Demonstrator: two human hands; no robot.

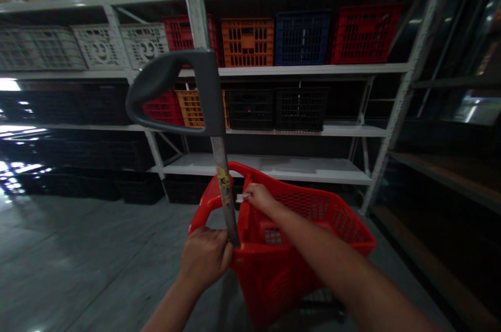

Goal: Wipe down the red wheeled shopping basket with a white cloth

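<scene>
A red plastic shopping cart basket point(329, 201) with perforated walls stands in front of me. From its near end rises a metal pole point(227, 191) with a yellow sticker and a grey loop handle point(209, 94). My left hand point(206, 255) is closed around the red rim at the foot of the pole, its thumb against the metal. Across the basket reaches my right arm, and my right hand point(259, 198) pinches a small white piece, perhaps paper or cloth point(241, 198), just right of the pole. Its exact kind is too small to tell.
White metal shelving point(305, 71) spans the back. Upon it sit white crates point(99, 47), red crates point(366, 34), an orange crate point(248, 42), a blue crate point(302, 38) and black crates point(250, 109). Darker shelving point(450, 175) borders the right side. Grey floor point(97, 248) lies left.
</scene>
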